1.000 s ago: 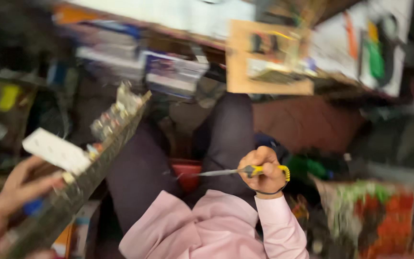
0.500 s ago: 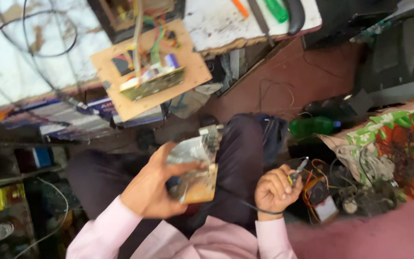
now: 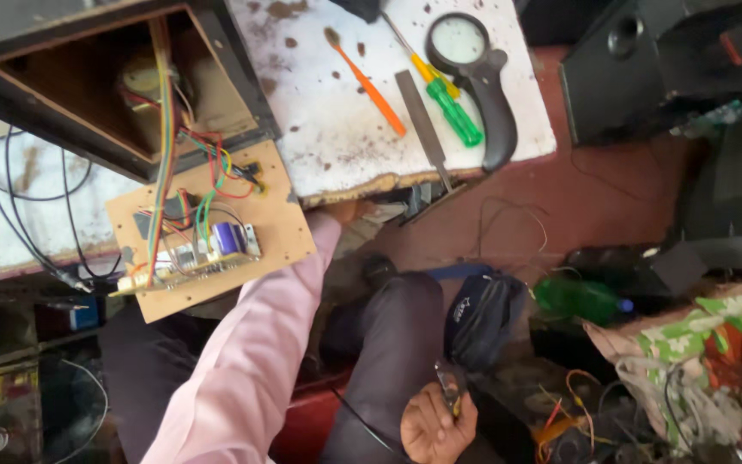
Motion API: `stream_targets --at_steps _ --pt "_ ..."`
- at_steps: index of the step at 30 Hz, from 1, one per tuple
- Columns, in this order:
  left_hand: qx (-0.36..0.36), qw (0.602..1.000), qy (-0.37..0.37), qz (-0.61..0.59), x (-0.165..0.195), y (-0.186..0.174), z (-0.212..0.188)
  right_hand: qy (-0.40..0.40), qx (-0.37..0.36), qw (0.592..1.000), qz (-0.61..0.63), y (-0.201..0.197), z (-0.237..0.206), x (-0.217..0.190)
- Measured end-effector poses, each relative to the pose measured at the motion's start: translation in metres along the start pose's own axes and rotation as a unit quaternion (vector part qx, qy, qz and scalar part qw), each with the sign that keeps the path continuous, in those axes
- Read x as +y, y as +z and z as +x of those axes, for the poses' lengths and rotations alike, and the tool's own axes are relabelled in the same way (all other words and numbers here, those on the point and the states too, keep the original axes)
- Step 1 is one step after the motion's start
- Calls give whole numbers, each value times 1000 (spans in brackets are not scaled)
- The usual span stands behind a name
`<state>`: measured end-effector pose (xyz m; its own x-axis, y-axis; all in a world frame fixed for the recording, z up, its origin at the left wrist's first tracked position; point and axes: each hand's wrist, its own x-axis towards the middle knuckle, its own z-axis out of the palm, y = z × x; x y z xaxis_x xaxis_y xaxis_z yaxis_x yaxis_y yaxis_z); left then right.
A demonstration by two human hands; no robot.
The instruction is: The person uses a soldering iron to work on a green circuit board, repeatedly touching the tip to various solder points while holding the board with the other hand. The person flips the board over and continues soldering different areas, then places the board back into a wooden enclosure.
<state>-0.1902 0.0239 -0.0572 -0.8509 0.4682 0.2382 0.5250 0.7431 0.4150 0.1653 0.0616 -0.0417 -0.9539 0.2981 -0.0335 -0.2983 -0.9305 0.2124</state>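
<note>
Head view: left arm now stretched up to the white tabletop (image 3: 337,112) edge; left hand (image 3: 345,210) mostly hidden under the lip, grip unreadable. It held a circuit board half a second ago, and that board is gone from sight. Right hand (image 3: 435,421) rests by the knee, clenched around a small dark tool (image 3: 451,387), tip up. Plywood panel with wired circuit board (image 3: 203,236) overhangs beside the sleeve. Green-handled screwdriver (image 3: 448,103), orange tool (image 3: 371,82), metal file (image 3: 422,120), magnifying glass (image 3: 470,60) lie untouched.

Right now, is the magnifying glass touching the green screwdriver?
Touching. Head view shows the green screwdriver lying tight against the magnifying glass handle, no gap visible.
</note>
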Motion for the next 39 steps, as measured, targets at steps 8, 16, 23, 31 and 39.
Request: stream_targets --at_steps 8,16,23,31,39 --pt "-269 954 94 -98 -14 -34 -80 -24 80 988 -126 15 14 17" --pt "-211 969 -45 119 -89 -195 -269 26 63 994 -80 36 20 52" --pt "-18 991 -135 3 -143 -218 -290 77 74 988 -112 69 10 111" --pt "-47 888 -447 -97 -169 -228 -276 25 -66 793 -605 126 33 197" --pt "-67 938 -330 -78 -132 -241 -345 -38 -137 548 -825 166 92 315"
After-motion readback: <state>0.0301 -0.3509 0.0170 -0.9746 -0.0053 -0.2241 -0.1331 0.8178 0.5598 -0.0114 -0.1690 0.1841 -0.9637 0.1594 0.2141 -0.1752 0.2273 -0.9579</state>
